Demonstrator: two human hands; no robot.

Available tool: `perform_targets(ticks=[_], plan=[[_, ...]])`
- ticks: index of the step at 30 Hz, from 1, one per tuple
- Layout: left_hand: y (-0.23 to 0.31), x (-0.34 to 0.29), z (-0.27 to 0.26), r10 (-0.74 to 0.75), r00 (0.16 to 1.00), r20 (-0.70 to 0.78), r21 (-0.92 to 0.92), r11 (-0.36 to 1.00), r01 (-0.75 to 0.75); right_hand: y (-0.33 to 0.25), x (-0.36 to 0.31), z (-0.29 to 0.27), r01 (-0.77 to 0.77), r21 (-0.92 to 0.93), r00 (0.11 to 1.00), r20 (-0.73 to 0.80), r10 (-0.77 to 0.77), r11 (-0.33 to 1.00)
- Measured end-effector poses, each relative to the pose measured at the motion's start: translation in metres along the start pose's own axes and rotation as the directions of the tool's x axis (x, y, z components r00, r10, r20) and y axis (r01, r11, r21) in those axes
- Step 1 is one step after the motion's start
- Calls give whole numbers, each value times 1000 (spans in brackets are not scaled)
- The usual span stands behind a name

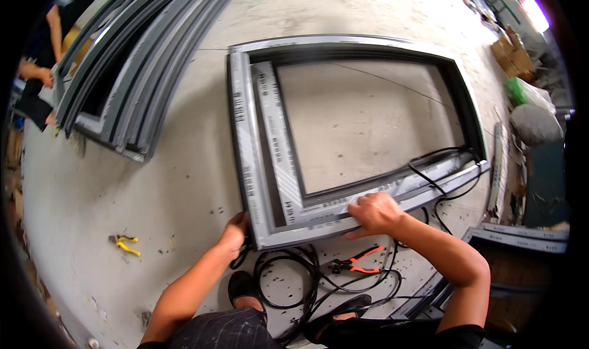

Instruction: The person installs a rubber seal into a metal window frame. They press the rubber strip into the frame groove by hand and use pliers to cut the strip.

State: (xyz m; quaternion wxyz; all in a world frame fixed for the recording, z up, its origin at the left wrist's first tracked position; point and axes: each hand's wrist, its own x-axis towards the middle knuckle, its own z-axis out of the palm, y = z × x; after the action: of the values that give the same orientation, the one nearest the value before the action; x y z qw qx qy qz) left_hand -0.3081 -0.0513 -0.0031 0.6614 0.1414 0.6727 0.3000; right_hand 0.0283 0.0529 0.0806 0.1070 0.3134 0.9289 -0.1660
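A large rectangular grey window frame, its faces covered with printed protective film, is tilted in front of me. Within its outline lies a second frame layer. My right hand is closed over the near rail, its fingers curled across the profile. At the near left corner, my left hand grips the frame's outer side, with some fingertips hidden behind it. A black cable lies coiled under the near edge, and part of it drapes over the right corner. Orange-handled pliers rest among the coils by my feet.
Several more grey frames stand at the upper left, where another person's hand touches them. Yellow-handled pliers lie on the floor. At right are a cardboard box, a grey sack and film-covered profiles.
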Motion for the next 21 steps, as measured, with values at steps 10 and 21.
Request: perform_targets(ticks=[10, 21], plan=[[-31, -3, -8, -71, 983, 172, -261, 958, 115, -18, -11, -21, -192, 5, 981, 23, 192, 981], [-99, -44, -17, 192, 980, 46, -36, 981, -190, -94, -83, 80, -143, 52, 986, 91, 138, 988]])
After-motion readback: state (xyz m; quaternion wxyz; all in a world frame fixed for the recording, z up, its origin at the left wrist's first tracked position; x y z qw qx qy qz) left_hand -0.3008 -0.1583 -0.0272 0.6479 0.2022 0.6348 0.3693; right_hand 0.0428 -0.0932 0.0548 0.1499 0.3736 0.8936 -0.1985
